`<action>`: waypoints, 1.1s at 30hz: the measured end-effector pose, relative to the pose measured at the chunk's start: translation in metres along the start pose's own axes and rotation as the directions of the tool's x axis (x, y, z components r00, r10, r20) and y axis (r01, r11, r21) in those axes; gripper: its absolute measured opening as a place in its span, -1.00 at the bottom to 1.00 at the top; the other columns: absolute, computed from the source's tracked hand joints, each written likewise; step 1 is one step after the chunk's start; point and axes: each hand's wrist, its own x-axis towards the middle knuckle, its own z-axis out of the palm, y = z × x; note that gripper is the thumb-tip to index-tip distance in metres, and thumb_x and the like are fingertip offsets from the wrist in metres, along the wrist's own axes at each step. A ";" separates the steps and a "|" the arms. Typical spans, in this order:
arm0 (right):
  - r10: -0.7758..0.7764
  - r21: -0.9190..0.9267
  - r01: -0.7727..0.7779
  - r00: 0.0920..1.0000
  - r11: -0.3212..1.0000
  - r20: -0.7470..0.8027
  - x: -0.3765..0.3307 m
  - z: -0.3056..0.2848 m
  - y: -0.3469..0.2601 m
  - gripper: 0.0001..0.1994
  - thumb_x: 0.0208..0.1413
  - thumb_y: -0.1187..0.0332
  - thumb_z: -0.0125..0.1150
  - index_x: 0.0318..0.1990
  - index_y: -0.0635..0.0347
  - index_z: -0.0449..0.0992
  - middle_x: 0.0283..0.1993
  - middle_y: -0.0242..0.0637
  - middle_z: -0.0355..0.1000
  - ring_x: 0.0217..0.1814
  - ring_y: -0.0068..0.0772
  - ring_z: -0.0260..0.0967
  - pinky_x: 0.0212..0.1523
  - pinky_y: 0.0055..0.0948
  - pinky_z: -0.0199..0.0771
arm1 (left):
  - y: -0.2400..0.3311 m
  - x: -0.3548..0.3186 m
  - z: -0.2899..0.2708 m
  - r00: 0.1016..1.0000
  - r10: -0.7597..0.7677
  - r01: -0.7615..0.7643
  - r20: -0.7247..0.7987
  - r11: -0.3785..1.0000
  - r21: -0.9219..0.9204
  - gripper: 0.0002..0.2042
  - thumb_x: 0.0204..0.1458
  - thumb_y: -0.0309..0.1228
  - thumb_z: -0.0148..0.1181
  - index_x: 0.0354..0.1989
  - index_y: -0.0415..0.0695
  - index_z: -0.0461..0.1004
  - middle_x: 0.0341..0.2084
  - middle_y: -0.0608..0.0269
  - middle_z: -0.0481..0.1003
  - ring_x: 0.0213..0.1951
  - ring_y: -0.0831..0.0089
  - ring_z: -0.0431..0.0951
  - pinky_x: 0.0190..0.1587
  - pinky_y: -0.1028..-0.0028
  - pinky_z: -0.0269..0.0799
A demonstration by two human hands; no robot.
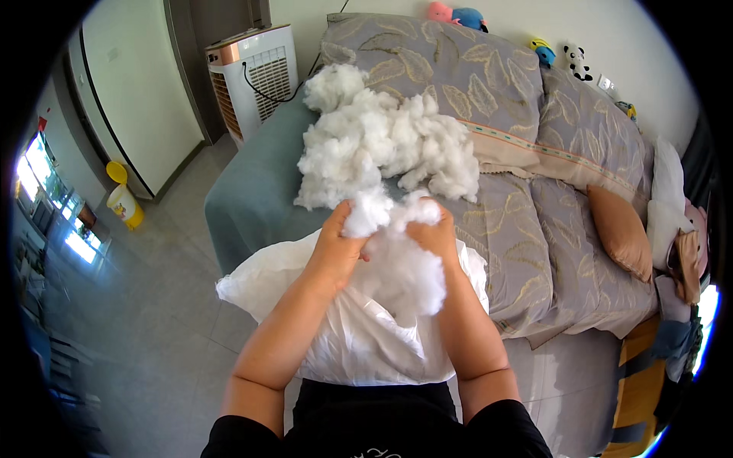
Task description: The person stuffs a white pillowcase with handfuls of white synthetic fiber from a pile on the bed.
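gripping one clump of stuffing over the white cover, your left hand and right hand risk shedding tufts past its edge.

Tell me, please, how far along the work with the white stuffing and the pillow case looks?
Done: hard to judge; the white case looks partly filled. In hand: left hand and right hand both grip a clump of stuffing at the case's opening. Left: a big heap of stuffing lies on the bed.
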 end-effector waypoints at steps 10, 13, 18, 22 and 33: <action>0.075 0.167 -0.080 0.997 0.983 0.035 -0.008 0.006 -0.028 -0.49 -0.21 0.62 0.12 0.02 0.22 0.29 -0.26 -0.31 0.43 -0.35 -0.49 0.41 -0.37 -0.48 0.46 | -0.029 0.035 -0.021 0.861 0.509 -0.404 -0.005 0.689 0.602 -0.74 -0.21 -0.69 0.04 -0.29 -0.18 0.39 -0.33 0.28 0.46 -0.37 0.52 0.47 -0.44 0.55 0.37; 0.040 0.267 -0.060 0.996 0.962 0.080 -0.022 0.039 -0.022 -0.57 -0.26 0.63 0.16 -0.09 0.26 0.40 -0.31 -0.38 0.45 -0.33 -0.50 0.38 -0.25 -0.54 0.39 | -0.029 0.032 0.000 0.616 0.760 -0.657 0.207 0.351 0.667 -0.68 -0.29 -0.64 0.06 -0.25 -0.18 0.39 -0.34 0.05 0.44 -0.33 0.19 0.45 -0.28 0.46 0.33; -0.138 -0.094 0.125 0.980 0.988 -0.143 0.001 0.007 0.001 -0.77 -0.22 0.58 0.15 -0.29 0.29 0.50 -0.39 -0.38 0.45 -0.36 -0.57 0.37 -0.33 -0.56 0.36 | -0.018 0.021 -0.011 0.950 0.292 -0.313 0.115 0.880 0.358 -0.84 -0.23 -0.68 0.06 -0.46 -0.15 0.33 -0.57 0.29 0.41 -0.62 0.59 0.36 -0.65 0.56 0.22; 0.079 0.009 -0.090 0.816 0.996 -0.573 0.014 -0.010 -0.016 -0.75 -0.20 0.54 0.17 -0.26 0.30 0.47 -0.34 -0.37 0.45 -0.40 -0.55 0.35 -0.42 -0.53 0.35 | -0.010 0.023 -0.021 0.967 0.255 -0.254 -0.032 0.967 0.013 -0.75 -0.19 -0.66 0.16 -0.31 -0.13 0.34 -0.47 0.30 0.43 -0.46 0.59 0.42 -0.50 0.56 0.32; -0.041 0.311 0.309 0.766 0.899 -0.642 0.028 -0.008 -0.008 -0.59 -0.12 0.57 0.03 -0.01 0.23 0.34 -0.11 -0.28 0.39 -0.11 -0.39 0.39 -0.21 -0.37 0.44 | -0.015 0.021 -0.008 0.975 0.224 -0.215 0.012 0.947 -0.237 -0.71 -0.16 -0.59 0.23 -0.18 -0.22 0.45 -0.35 0.24 0.52 -0.35 0.47 0.53 -0.41 0.47 0.45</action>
